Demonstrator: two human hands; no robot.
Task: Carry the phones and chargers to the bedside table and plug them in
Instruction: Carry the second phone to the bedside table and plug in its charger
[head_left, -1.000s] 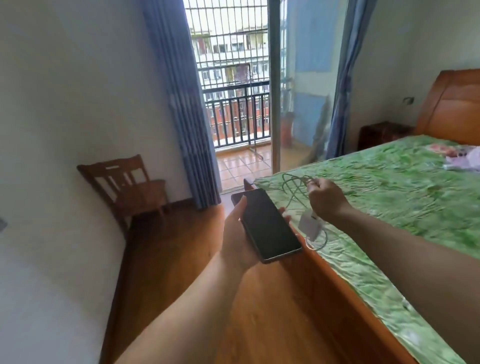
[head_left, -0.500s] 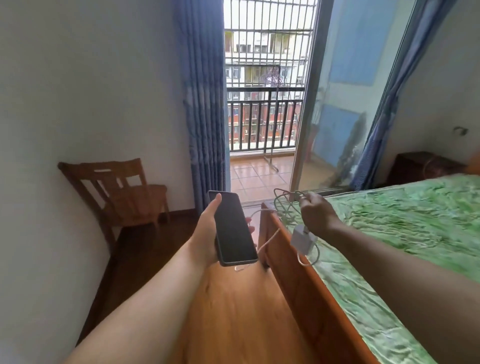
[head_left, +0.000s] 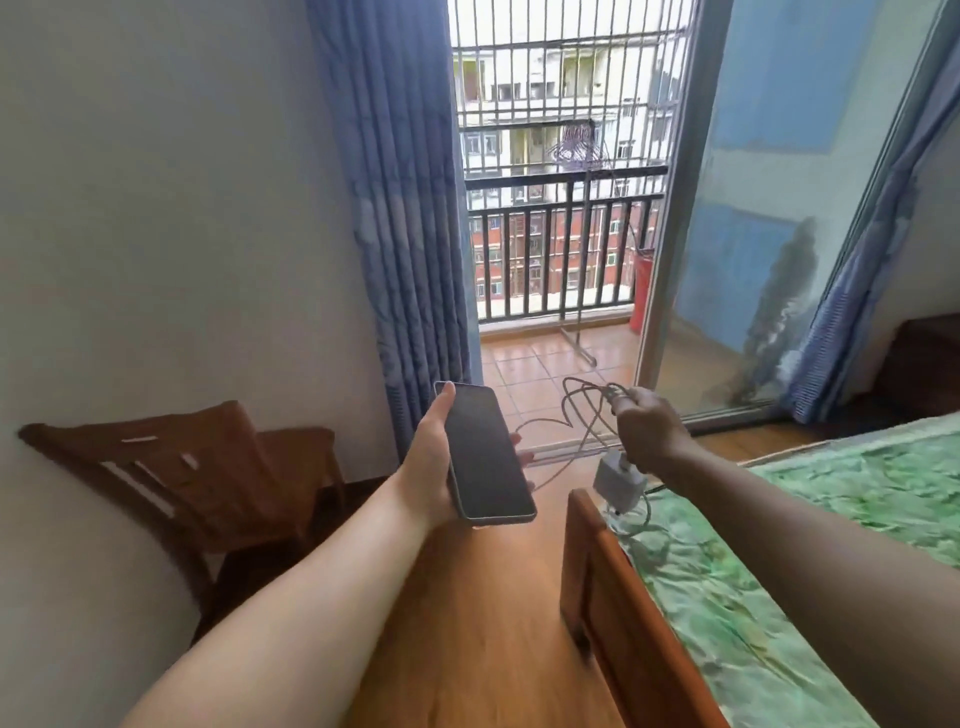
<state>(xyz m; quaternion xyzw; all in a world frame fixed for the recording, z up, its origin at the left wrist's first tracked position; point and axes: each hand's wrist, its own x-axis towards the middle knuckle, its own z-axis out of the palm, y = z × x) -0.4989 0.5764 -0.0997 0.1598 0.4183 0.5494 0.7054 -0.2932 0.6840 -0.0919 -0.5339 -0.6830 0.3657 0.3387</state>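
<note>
- The bed (head_left: 753, 597), with a green patterned cover and a wooden footboard (head_left: 618, 597), filled the lower right, nearest the camera.
- Both bare forearms reached forward over the wooden floor (head_left: 467, 623).
- The left hand (head_left: 431, 478) was closed around a dark phone (head_left: 485, 452), screen up and blank, thumb along its left edge and fingertips showing past its right edge.
- The right hand (head_left: 647, 431) was clenched on a bundle of white cable (head_left: 582, 405), loops standing out to its left; a white charger block (head_left: 618, 480) dangled just below the fist, above the footboard's corner.
- A strand of the cable ran toward the phone; whether it was plugged in could not be told.
- A wooden chair (head_left: 218, 483) stood against the left wall.
- Farther off hung blue curtains (head_left: 395, 208) beside the open balcony door (head_left: 670, 208), with a dark railing (head_left: 561, 244) beyond.
- A dark bedside table (head_left: 924, 358) sat at the far right edge.
</note>
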